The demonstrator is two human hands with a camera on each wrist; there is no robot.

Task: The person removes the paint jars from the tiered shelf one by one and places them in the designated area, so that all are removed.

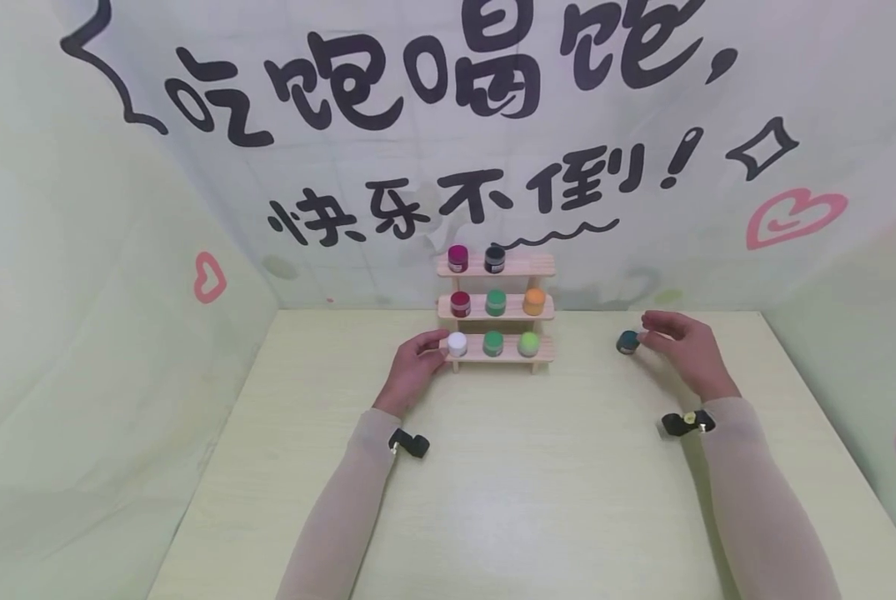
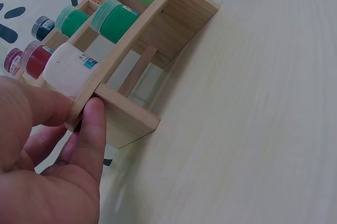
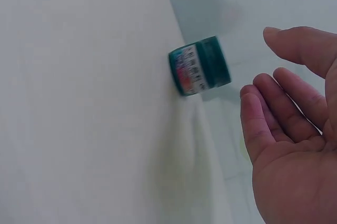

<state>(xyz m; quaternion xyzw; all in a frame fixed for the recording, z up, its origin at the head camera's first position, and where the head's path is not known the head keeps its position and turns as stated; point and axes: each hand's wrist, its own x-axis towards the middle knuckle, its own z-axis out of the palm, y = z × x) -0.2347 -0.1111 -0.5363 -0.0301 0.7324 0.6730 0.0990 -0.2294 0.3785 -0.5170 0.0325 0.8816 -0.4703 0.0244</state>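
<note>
A three-tier wooden rack carries several small paint jars. The end of its lowest step lies between the thumb and fingers of my left hand, which pinches the wood beside a white jar. Off to the right of the rack, a dark teal jar stands upright on the table. My right hand is just right of this jar, fingers loosely bent and thumb apart. In the right wrist view a gap shows between the hand and the teal jar, and the palm holds nothing.
On the top step are a magenta jar and a black jar. Dark red, green and orange jars fill the middle one; green and light green jars share the lowest. A printed cloth hangs behind the table.
</note>
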